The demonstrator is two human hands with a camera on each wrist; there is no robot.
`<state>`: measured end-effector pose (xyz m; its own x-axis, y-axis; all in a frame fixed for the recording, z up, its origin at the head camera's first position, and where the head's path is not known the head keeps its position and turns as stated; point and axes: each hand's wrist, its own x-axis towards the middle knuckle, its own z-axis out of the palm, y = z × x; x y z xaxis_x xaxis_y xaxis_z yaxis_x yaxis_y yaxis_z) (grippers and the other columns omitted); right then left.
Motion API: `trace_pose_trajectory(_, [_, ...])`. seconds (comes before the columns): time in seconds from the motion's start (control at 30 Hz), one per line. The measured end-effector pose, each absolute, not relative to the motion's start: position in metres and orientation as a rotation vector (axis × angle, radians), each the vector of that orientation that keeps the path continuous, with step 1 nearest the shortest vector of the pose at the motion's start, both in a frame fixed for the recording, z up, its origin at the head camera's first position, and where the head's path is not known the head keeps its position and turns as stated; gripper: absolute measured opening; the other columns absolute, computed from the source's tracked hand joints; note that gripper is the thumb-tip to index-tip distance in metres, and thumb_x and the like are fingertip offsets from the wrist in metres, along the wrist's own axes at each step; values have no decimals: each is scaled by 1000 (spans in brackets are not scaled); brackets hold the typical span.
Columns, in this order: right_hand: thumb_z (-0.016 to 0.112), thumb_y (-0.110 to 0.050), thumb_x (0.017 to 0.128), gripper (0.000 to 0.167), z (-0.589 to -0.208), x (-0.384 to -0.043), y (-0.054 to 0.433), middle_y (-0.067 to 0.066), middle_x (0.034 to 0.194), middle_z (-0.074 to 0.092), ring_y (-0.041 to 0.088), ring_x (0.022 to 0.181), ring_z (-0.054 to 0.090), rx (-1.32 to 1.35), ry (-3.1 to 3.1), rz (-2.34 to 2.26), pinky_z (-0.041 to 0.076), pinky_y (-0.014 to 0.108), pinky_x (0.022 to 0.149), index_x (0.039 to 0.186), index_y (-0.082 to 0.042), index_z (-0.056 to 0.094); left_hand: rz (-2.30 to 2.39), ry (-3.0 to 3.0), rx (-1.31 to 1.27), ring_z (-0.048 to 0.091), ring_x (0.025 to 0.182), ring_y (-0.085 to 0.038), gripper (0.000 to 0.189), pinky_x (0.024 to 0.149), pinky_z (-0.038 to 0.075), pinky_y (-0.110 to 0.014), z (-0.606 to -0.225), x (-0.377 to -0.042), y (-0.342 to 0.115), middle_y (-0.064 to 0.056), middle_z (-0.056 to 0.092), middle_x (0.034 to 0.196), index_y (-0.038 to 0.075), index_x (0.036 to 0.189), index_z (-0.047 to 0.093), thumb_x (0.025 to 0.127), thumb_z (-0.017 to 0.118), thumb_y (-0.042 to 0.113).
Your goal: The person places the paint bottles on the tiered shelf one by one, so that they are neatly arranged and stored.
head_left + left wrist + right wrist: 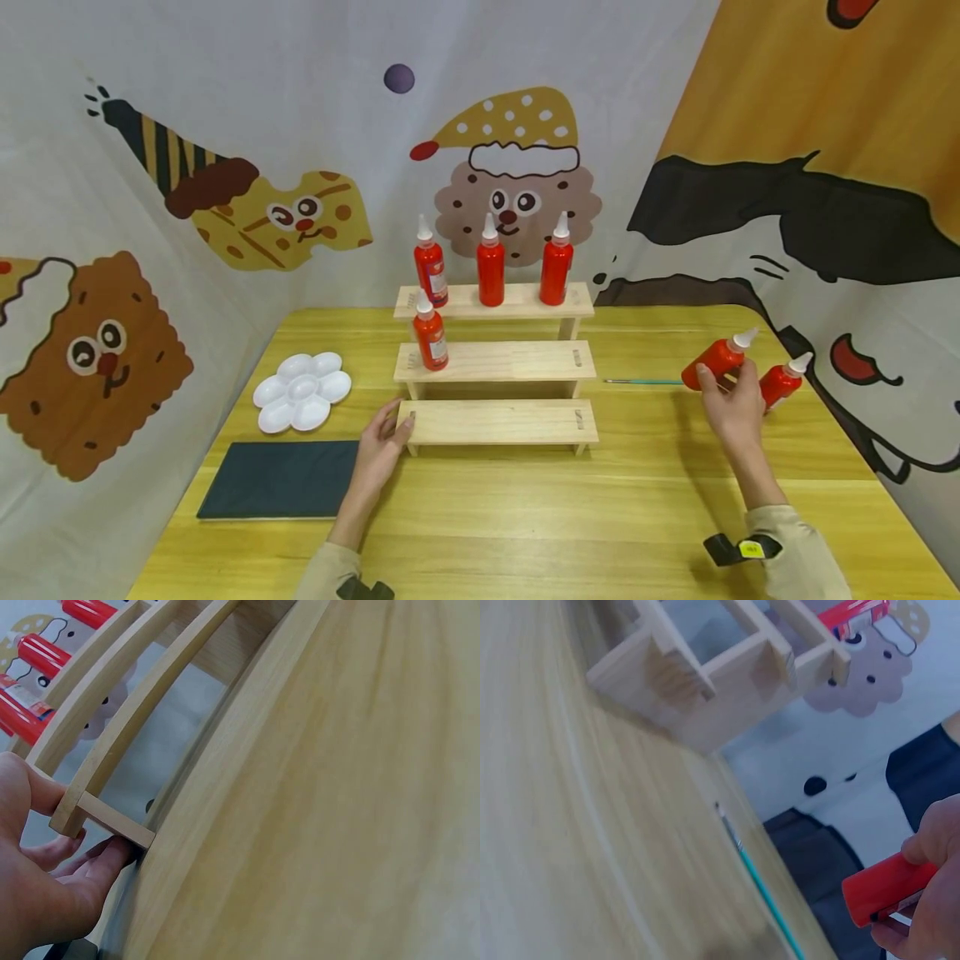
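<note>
My right hand point(733, 415) holds a red paint bottle point(716, 360) with a white pointed cap, tilted to the right above the table. In the right wrist view, thumb and fingers grip the bottle point(883, 894), its base toward the camera. Another red bottle point(778, 385) stands just right of that hand. At the left end of the three-step wooden rack point(495, 423), my left hand point(381, 446) grips the lowest step, thumb on its edge and fingers by the leg point(116, 819). Three red bottles point(491, 275) line the top step; one bottle point(431, 342) occupies the middle step's left end.
A thin teal paintbrush point(648, 382) lies between rack and right hand. To the left are a white flower-shaped palette point(302, 392) and a dark flat board point(281, 479). Behind the wooden table point(510, 517) hangs a cartoon-printed cloth point(315, 67).
</note>
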<state>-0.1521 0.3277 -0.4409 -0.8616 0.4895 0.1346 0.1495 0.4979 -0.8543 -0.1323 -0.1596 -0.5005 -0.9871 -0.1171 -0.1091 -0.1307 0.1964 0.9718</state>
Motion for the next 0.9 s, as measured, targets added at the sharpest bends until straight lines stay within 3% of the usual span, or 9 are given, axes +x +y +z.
trace_pose_trajectory(0.33, [56,-31,104,59,-416,-151,305,20,150,50,44,131,56,-518,-2329,1382,46,57,105,151,-5,35,1987,2404,-259,60,124,-37,55,90,51,-26,-501,-131,-160,-30,58,139,2,153,40,104,59,18])
trace_pose_trajectory(0.4, [57,-31,103,57,-412,-150,301,18,148,52,42,129,58,-504,-2325,1365,49,50,104,150,-5,37,1995,2396,-262,60,125,-37,55,88,51,-23,-501,-130,-159,-30,58,139,3,153,41,104,59,18])
trace_pose_trajectory(0.5, [59,-31,103,55,-408,-149,295,15,144,56,38,125,62,-488,-2319,1330,55,30,96,148,-7,41,2005,2387,-264,60,124,-36,55,85,50,-18,-501,-130,-159,-29,58,139,3,153,41,103,60,17])
trace_pose_trajectory(0.6, [59,-30,103,53,-404,-148,289,13,141,58,36,122,63,-461,-2312,1338,52,16,86,148,-8,42,2004,2387,-268,60,125,-37,55,87,50,-20,-501,-130,-159,-29,58,140,4,153,41,103,60,17])
trace_pose_trajectory(0.77, [61,-27,102,51,-397,-149,277,11,139,58,30,119,64,-386,-2289,1390,51,13,87,147,-11,44,1992,2402,-261,59,126,-38,56,93,51,-30,-502,-131,-160,-30,57,140,4,154,41,104,60,19])
trace_pose_trajectory(0.9, [61,-25,102,48,-391,-150,268,9,137,58,22,118,64,-327,-2279,1409,50,10,88,146,-11,46,2006,2396,-258,59,126,-38,56,93,51,-29,-502,-131,-159,-30,57,140,3,153,41,103,60,18])
